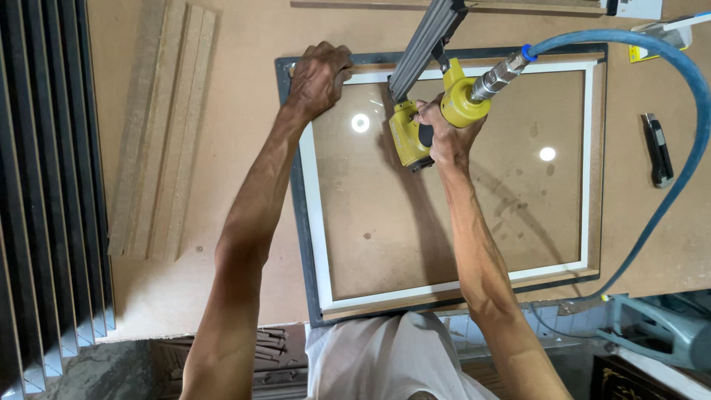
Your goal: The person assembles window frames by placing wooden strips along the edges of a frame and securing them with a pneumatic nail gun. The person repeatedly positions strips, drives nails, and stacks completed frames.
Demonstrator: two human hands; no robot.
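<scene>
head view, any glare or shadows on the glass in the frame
Head view: two small round light reflections sit on the glass pane; the right hand with its yellow pneumatic nail gun throws a soft shadow down the pane; focus is sharp, with the straight edges bowing slightly near the borders.
</scene>
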